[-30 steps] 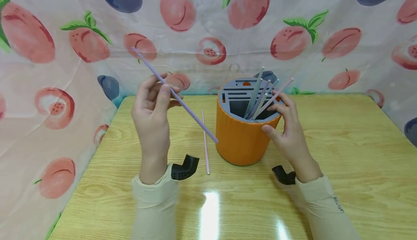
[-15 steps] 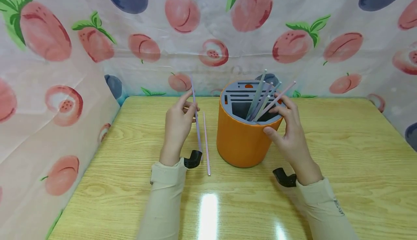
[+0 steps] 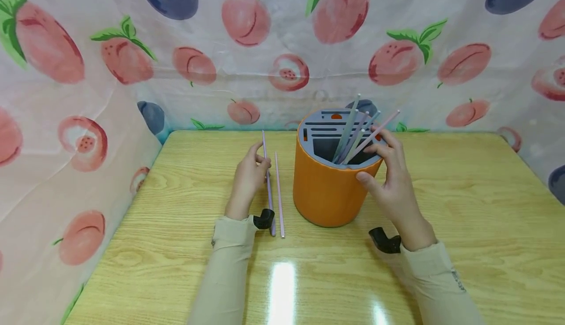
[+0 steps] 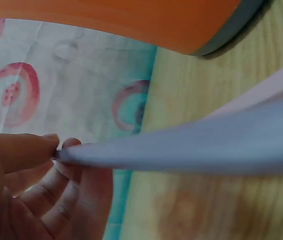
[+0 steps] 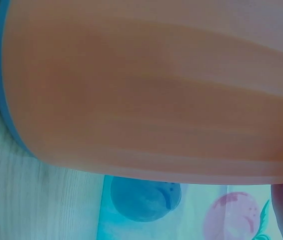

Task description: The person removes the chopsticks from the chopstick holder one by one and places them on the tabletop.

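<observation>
My left hand (image 3: 252,175) pinches a purple chopstick (image 3: 270,197) low over the table. Thumb and forefinger hold it near its thin end in the left wrist view, where the chopstick (image 4: 196,145) looks blurred. Just to its right, roughly parallel, a pink chopstick (image 3: 279,195) lies on the table. An orange utensil holder (image 3: 328,195) with a grey slotted top stands upright right of both. My right hand (image 3: 393,183) grips its right side by the rim, thumb on the outer wall; some fingertips are partly hidden. Several pastel chopsticks lean inside, one of them pink (image 3: 379,130).
The wood-grain table (image 3: 476,207) stretches to both sides of the holder. A fruit-patterned cloth (image 3: 326,80) hangs behind the table and along its left. Black curved wrist mounts (image 3: 264,218) stick out from both cuffs.
My left hand has brought the purple chopstick rightward and down, turning it from a raised slant to lie alongside the pink one. My right hand has stayed on the utensil holder.
</observation>
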Demonstrator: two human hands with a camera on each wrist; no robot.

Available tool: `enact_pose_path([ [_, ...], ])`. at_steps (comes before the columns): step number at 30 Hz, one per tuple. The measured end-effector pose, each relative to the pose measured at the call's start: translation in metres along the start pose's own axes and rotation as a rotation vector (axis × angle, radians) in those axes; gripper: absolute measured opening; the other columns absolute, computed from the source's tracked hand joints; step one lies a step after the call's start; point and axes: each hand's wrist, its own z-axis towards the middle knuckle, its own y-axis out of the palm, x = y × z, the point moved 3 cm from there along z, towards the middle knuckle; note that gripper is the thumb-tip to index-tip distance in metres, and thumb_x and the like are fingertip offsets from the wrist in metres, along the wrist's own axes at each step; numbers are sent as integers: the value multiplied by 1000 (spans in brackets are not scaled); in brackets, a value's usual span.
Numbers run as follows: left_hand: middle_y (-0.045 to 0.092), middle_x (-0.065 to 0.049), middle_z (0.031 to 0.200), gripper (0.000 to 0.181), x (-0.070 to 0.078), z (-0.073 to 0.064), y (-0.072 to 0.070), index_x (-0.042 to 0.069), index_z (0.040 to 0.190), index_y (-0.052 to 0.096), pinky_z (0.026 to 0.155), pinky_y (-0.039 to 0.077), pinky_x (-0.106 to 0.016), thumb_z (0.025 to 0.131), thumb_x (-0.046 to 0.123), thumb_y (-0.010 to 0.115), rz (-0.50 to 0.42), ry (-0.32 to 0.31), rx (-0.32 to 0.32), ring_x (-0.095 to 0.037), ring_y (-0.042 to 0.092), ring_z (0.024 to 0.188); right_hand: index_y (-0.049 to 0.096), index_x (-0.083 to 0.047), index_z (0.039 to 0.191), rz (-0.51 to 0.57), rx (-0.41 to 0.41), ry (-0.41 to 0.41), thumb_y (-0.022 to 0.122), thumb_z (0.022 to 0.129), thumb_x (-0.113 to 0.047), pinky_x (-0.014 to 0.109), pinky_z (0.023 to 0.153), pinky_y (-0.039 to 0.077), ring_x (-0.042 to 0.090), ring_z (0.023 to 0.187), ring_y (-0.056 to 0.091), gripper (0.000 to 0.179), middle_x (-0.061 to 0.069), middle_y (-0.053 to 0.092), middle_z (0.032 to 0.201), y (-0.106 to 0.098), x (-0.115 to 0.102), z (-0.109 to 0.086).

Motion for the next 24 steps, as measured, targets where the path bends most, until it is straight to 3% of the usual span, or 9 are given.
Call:
enact_pose_path([
  [7, 55, -6, 95, 61, -11, 3, 8, 17, 142, 20, 53, 46, -29, 90, 10, 51, -29, -78, -90, -17, 58, 61, 44, 9, 105, 10, -6, 7, 49, 84, -53, 53, 99, 24, 28, 128, 23, 66, 24, 28, 135, -1, 1, 2],
  [12, 54, -11, 105, 56, -17, 3, 13, 13, 140, 27, 56, 49, -29, 89, 4, 49, -38, -83, -166, -20, 58, 70, 44, 9, 105, 8, -8, 12, 49, 84, -53, 53, 99, 23, 28, 129, 22, 66, 23, 28, 136, -2, 1, 3],
  [18, 51, -13, 115, 54, -17, 2, 23, 10, 137, 35, 73, 46, -32, 86, 2, 52, 102, -35, -248, -23, 52, 94, 44, 9, 105, 7, -10, 18, 49, 84, -53, 52, 99, 23, 27, 129, 22, 66, 21, 28, 137, -1, 1, 2],
  [24, 51, -14, 114, 56, -14, 2, 28, 8, 135, 38, 83, 41, -36, 82, 3, 57, 212, 13, -235, -25, 49, 95, 44, 9, 105, 8, -6, 7, 49, 84, -52, 51, 100, 23, 28, 129, 22, 65, 23, 28, 136, -1, 1, 3],
])
